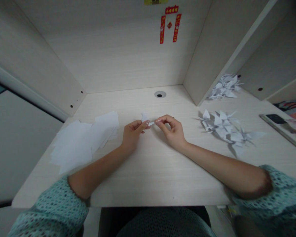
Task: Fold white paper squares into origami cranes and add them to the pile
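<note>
A small folded piece of white paper [144,117] is held between my hands, above the middle of the desk [148,177]. My left hand [133,133] pinches its body between thumb and fingers, and one flap stands up above the fingertips. With thumb and index finger, my right hand [172,130] grips the narrow end that points right. My fingers cover much of the paper, so its full shape is hidden. To the left of my left hand lie loose white paper sheets [75,143], overlapping one another. Right of my right hand is a pile of folded paper cranes [223,126].
A second heap of folded white paper [225,86] sits farther back, beside the upright divider [199,89]. At the far right lies a phone [283,126]. A round cable hole [160,94] is set in the desk near the back panel, which carries red paper decorations [162,29].
</note>
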`<state>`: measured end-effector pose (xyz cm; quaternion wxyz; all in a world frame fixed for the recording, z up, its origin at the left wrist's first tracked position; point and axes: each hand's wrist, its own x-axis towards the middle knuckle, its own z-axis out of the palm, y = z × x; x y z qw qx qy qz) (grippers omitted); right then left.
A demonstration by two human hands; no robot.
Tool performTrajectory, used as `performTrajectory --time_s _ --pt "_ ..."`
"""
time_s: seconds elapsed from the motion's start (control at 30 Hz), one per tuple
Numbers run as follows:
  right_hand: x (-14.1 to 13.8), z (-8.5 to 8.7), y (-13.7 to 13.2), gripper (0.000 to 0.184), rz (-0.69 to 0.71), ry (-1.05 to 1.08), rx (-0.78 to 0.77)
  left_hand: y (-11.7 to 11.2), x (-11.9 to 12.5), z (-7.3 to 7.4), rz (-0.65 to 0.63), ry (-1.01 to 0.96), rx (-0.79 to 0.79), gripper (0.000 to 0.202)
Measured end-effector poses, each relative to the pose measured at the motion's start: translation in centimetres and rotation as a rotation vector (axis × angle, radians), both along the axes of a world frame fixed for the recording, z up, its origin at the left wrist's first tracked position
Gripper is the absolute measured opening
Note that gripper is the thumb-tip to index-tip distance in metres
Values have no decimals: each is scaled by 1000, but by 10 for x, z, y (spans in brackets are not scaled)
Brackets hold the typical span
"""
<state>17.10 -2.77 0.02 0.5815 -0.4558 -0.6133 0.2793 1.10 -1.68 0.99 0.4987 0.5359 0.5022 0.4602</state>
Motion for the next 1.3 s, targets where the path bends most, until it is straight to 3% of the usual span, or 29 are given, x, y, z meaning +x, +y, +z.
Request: performTrajectory --time_s 0.37,0.67,1.3 --pt "2 0 3 15 16 16 -42 -2 -5 -2 -94 214 40 35" --pt "5 -1 7 16 37 5 -18 5 -8 -7 -146 117 11 34" --pt "8 -3 8 14 61 -8 19 6 -8 -8 -216 141 1 37"
